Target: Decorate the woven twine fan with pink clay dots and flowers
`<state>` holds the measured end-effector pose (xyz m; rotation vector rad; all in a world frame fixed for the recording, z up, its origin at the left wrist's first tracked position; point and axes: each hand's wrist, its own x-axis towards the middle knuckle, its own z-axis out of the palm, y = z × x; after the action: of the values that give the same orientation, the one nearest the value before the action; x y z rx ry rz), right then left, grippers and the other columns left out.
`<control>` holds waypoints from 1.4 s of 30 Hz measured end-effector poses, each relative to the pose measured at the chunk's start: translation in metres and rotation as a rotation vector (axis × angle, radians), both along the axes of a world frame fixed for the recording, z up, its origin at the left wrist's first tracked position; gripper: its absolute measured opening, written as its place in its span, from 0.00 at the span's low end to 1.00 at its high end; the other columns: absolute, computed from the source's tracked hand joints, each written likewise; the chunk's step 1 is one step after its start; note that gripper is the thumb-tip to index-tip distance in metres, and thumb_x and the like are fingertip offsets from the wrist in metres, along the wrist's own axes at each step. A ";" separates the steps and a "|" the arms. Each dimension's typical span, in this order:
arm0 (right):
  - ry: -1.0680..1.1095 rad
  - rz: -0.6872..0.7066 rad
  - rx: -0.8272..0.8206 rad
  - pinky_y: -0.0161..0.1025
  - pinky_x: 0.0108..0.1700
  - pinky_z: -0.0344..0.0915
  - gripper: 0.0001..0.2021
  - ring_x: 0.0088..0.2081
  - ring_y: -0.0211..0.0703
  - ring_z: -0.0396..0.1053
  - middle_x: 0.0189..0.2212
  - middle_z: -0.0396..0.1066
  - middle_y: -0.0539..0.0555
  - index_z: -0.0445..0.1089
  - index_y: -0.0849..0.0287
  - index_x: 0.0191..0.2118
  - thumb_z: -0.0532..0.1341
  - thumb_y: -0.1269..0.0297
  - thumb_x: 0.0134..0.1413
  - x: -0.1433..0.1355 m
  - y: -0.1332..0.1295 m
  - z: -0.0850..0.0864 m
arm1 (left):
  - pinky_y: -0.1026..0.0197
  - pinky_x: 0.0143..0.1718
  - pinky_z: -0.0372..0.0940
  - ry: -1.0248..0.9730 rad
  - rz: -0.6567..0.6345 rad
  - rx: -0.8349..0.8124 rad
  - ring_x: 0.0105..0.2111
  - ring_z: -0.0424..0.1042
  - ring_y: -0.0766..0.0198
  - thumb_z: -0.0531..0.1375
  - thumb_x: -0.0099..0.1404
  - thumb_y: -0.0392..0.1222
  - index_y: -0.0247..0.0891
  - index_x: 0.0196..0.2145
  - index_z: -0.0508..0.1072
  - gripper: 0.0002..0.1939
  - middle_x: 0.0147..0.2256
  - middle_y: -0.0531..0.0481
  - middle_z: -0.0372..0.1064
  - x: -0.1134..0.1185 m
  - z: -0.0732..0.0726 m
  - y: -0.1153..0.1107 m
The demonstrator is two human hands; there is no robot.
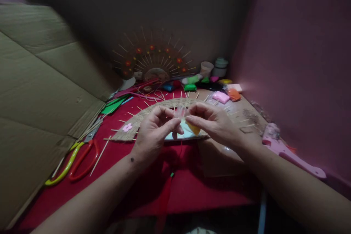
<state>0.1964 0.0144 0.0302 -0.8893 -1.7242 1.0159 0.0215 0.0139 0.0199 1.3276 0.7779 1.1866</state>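
Both hands are raised over a woven half-ring fan (131, 124) with thin sticks pointing outward and a pink flower (127, 127) at its left end. My right hand (210, 119) pinches a small yellow packet (193, 127) with a clear plastic edge. Close beside it, my left hand (161, 124) has its thumb and fingers pressed together near the plastic; what they hold is too small to make out. A pale blue piece (185, 131) lies beneath the hands, inside the fan's curve.
Scissors (85, 159) with red and yellow handles lie at left beside a cardboard panel (41, 98). Colourful clay packets (221, 97), a cup (206, 68) and a jar (220, 67) stand behind. A decorated fan (152, 55) leans at the back. A pink glue gun (293, 157) lies right.
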 end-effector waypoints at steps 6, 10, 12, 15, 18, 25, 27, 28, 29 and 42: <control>0.091 0.010 -0.065 0.34 0.32 0.59 0.04 0.30 0.35 0.61 0.28 0.64 0.49 0.66 0.62 0.32 0.60 0.67 0.52 0.005 0.004 -0.009 | 0.72 0.17 0.56 -0.162 -0.190 -0.296 0.16 0.60 0.76 0.62 0.59 0.37 0.35 0.40 0.70 0.10 0.21 0.57 0.64 -0.007 -0.002 0.007; 0.092 0.016 -0.054 0.35 0.32 0.59 0.05 0.30 0.35 0.61 0.28 0.65 0.50 0.66 0.63 0.34 0.61 0.68 0.51 0.006 0.006 -0.014 | 0.72 0.16 0.55 -0.162 -0.244 -0.378 0.16 0.61 0.76 0.64 0.58 0.39 0.33 0.38 0.72 0.10 0.21 0.56 0.64 -0.010 -0.005 0.011; 0.054 0.007 -0.035 0.34 0.30 0.58 0.05 0.28 0.34 0.60 0.27 0.64 0.49 0.66 0.63 0.34 0.61 0.68 0.51 0.005 0.005 -0.014 | 0.73 0.17 0.55 -0.087 -0.232 -0.386 0.17 0.62 0.76 0.64 0.58 0.39 0.34 0.36 0.73 0.09 0.21 0.55 0.66 -0.013 -0.007 0.012; -0.017 0.004 -0.018 0.34 0.28 0.58 0.05 0.27 0.33 0.60 0.26 0.64 0.48 0.66 0.63 0.35 0.60 0.68 0.52 0.004 0.004 -0.016 | 0.74 0.18 0.55 0.070 -0.214 -0.337 0.17 0.62 0.77 0.64 0.59 0.41 0.35 0.35 0.74 0.08 0.19 0.55 0.67 -0.018 -0.009 0.012; -0.107 -0.009 0.021 0.35 0.29 0.59 0.06 0.27 0.35 0.61 0.26 0.65 0.50 0.66 0.63 0.38 0.59 0.67 0.54 0.005 0.004 -0.019 | 0.74 0.17 0.54 0.176 -0.213 -0.267 0.15 0.61 0.76 0.63 0.60 0.43 0.36 0.33 0.73 0.07 0.18 0.54 0.68 -0.021 -0.010 0.012; -0.380 -0.418 0.595 0.44 0.40 0.60 0.07 0.36 0.46 0.62 0.31 0.66 0.59 0.65 0.64 0.31 0.60 0.64 0.52 0.000 -0.008 -0.013 | 0.69 0.18 0.65 0.055 -0.223 -0.243 0.18 0.69 0.69 0.61 0.62 0.39 0.36 0.33 0.70 0.04 0.21 0.53 0.72 -0.012 -0.006 0.002; -0.403 -0.320 0.576 0.40 0.35 0.59 0.11 0.30 0.41 0.61 0.26 0.65 0.55 0.64 0.62 0.26 0.60 0.61 0.54 -0.003 -0.014 -0.010 | 0.67 0.21 0.68 0.053 -0.228 -0.226 0.20 0.71 0.68 0.61 0.62 0.38 0.35 0.32 0.71 0.04 0.22 0.52 0.73 -0.009 -0.007 -0.001; -0.415 -0.257 0.539 0.37 0.32 0.58 0.12 0.27 0.38 0.60 0.23 0.64 0.53 0.63 0.61 0.24 0.59 0.61 0.55 -0.004 -0.016 -0.010 | 0.67 0.23 0.69 0.054 -0.225 -0.213 0.21 0.72 0.68 0.62 0.61 0.37 0.34 0.32 0.71 0.04 0.23 0.52 0.73 -0.008 -0.008 -0.003; -0.427 -0.207 0.506 0.36 0.30 0.56 0.14 0.25 0.36 0.59 0.21 0.63 0.51 0.62 0.61 0.23 0.59 0.61 0.56 -0.005 -0.017 -0.010 | 0.66 0.24 0.69 0.057 -0.225 -0.193 0.22 0.72 0.68 0.62 0.60 0.36 0.34 0.32 0.71 0.04 0.23 0.52 0.73 -0.006 -0.009 -0.004; -0.459 -0.289 0.664 0.34 0.25 0.53 0.10 0.20 0.35 0.57 0.17 0.61 0.50 0.59 0.59 0.20 0.53 0.74 0.50 -0.007 -0.016 -0.023 | 0.67 0.26 0.67 0.263 -0.022 0.003 0.22 0.70 0.70 0.58 0.61 0.33 0.35 0.29 0.65 0.04 0.22 0.55 0.70 0.005 -0.006 -0.016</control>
<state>0.1899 -0.0016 0.0067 -0.9225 -2.0430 0.0133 0.0261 -0.0020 0.0143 1.5102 0.9455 1.0073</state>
